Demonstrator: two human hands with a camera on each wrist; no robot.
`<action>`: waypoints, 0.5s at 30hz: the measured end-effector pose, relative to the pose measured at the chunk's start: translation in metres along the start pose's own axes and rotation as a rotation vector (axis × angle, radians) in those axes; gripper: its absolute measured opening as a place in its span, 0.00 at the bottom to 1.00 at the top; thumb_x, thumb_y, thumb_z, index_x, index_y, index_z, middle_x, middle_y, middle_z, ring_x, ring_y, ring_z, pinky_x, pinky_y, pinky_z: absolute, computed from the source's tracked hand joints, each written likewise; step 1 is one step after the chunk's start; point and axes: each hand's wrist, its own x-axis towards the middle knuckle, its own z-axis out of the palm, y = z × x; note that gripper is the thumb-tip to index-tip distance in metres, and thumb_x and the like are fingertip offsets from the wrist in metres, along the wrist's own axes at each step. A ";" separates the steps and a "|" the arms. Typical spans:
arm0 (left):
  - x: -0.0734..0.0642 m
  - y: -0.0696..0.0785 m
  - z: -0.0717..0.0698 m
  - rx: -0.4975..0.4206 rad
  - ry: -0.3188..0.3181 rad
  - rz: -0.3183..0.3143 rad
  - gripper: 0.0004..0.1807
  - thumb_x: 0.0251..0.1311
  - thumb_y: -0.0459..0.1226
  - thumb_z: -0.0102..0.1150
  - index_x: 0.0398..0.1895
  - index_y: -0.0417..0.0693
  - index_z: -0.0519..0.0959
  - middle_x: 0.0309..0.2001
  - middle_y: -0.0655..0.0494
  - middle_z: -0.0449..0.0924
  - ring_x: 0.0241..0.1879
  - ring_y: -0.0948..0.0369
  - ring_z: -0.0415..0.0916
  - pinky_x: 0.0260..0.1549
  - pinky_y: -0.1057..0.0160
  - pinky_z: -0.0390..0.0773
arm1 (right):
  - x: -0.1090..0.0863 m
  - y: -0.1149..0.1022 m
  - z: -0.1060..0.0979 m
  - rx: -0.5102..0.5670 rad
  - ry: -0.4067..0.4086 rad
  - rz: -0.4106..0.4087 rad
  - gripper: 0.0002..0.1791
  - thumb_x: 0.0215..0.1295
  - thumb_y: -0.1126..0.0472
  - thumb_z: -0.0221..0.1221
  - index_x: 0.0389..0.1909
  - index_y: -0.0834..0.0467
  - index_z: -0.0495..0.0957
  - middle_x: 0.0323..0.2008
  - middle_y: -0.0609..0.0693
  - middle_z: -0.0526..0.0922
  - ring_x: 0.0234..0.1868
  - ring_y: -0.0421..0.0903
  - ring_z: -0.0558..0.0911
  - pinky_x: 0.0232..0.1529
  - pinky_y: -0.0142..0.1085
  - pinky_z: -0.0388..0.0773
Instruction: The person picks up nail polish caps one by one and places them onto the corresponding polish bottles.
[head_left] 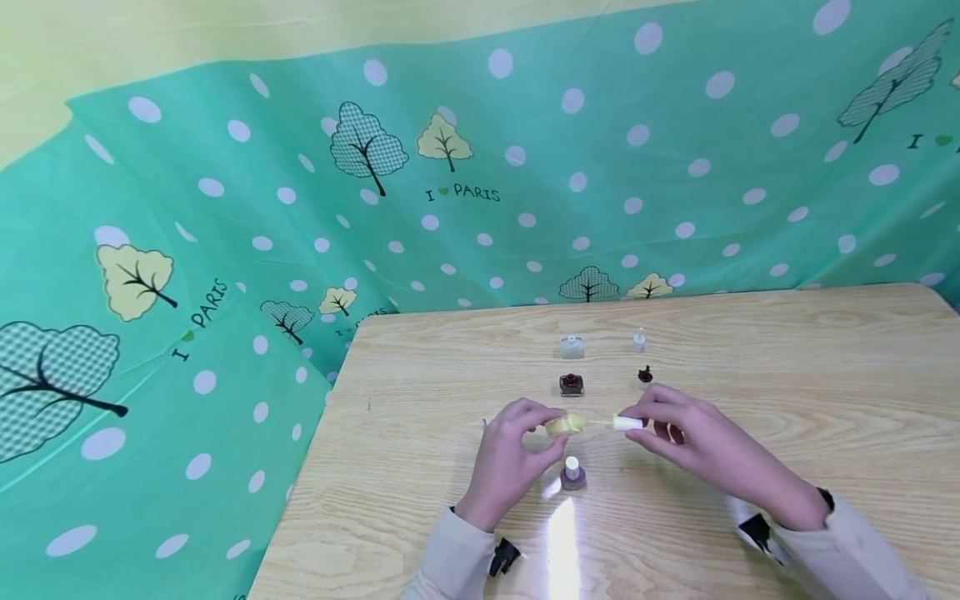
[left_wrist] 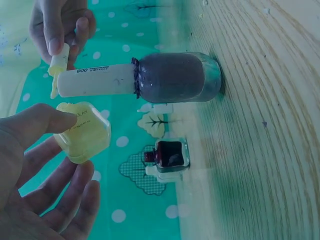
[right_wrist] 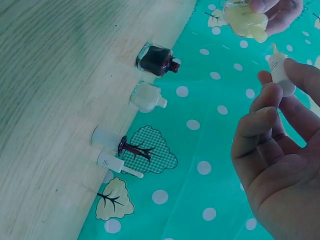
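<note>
Between thumb and fingers, my left hand holds a bottle of yellow nail polish, tilted with its open neck toward the right. My right hand pinches the white cap of a nail polish brush. The yellow-coated brush points left at the bottle's neck; in the left wrist view it is apart from the bottle. Below both hands, a capped bottle of purple nail polish stands upright on the table, closest to the left hand.
Farther back stand uncapped bottles of dark red polish and whitish polish. To their right, a cap with a dark red brush and a cap with a white brush stand brush-up on the wooden table. Behind hangs a green patterned cloth.
</note>
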 end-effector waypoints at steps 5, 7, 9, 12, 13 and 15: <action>0.000 0.001 0.001 -0.005 -0.007 0.003 0.15 0.53 0.38 0.73 0.46 0.52 0.86 0.41 0.60 0.84 0.43 0.65 0.80 0.47 0.65 0.81 | 0.001 0.000 0.002 -0.008 -0.008 -0.005 0.04 0.66 0.58 0.64 0.37 0.44 0.84 0.31 0.32 0.71 0.22 0.28 0.66 0.20 0.25 0.69; 0.000 0.001 0.001 -0.003 -0.007 0.007 0.15 0.53 0.38 0.73 0.46 0.52 0.85 0.41 0.61 0.84 0.43 0.66 0.80 0.47 0.67 0.81 | 0.002 0.000 0.002 -0.009 -0.017 0.000 0.04 0.67 0.58 0.64 0.37 0.43 0.83 0.31 0.32 0.71 0.22 0.28 0.66 0.20 0.25 0.68; -0.001 0.001 0.001 0.001 -0.006 0.016 0.15 0.53 0.37 0.73 0.46 0.52 0.85 0.41 0.61 0.84 0.43 0.66 0.80 0.46 0.67 0.81 | 0.002 0.000 0.002 -0.008 -0.028 0.007 0.03 0.67 0.57 0.63 0.37 0.44 0.83 0.31 0.33 0.71 0.22 0.28 0.66 0.20 0.25 0.68; -0.001 0.002 0.001 0.000 -0.002 0.028 0.15 0.53 0.37 0.73 0.45 0.52 0.86 0.40 0.61 0.84 0.42 0.66 0.80 0.46 0.68 0.81 | 0.003 -0.001 0.002 -0.006 -0.041 0.019 0.03 0.68 0.56 0.62 0.38 0.44 0.83 0.31 0.33 0.71 0.22 0.28 0.66 0.20 0.25 0.69; -0.001 0.002 0.001 0.000 -0.001 0.030 0.15 0.53 0.37 0.73 0.45 0.51 0.86 0.40 0.61 0.84 0.42 0.66 0.80 0.46 0.68 0.81 | 0.003 -0.001 0.002 -0.006 -0.043 0.022 0.03 0.68 0.56 0.62 0.38 0.44 0.83 0.31 0.33 0.71 0.22 0.28 0.67 0.20 0.25 0.69; -0.001 0.003 0.001 0.004 0.001 0.035 0.14 0.53 0.37 0.73 0.45 0.51 0.86 0.40 0.61 0.84 0.42 0.66 0.80 0.45 0.68 0.81 | 0.004 -0.002 0.002 -0.005 -0.048 0.030 0.03 0.68 0.56 0.62 0.38 0.43 0.83 0.31 0.33 0.71 0.22 0.29 0.67 0.20 0.25 0.69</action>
